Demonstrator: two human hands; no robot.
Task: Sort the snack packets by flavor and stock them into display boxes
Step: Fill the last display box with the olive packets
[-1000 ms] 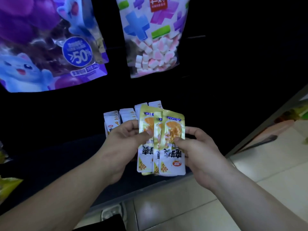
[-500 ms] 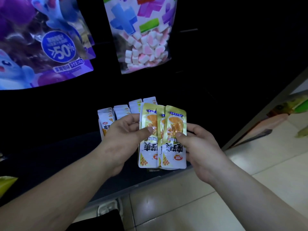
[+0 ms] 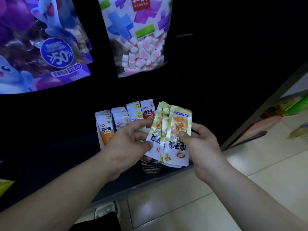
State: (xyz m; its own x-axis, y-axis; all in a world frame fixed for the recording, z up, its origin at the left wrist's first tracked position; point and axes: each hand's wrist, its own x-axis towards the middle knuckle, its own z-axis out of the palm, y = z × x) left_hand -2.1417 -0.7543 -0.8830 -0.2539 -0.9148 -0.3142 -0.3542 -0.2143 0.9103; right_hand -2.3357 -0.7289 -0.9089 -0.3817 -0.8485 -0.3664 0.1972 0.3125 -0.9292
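Two hands grip fanned yellow packets (image 3: 173, 135): left hand (image 3: 131, 140) pinches the left one, right hand (image 3: 201, 144) clasps the rest. Purple bag (image 3: 41, 47) reads ">50%".

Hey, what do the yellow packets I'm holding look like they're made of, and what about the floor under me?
The yellow packets look like thin plastic or foil-laminate film with a glossy finish: they crinkle, catch glare and have flat sealed edges. The floor looks like glazed ceramic or polished stone tile: it is pale and shiny, with straight joint lines and soft reflections.
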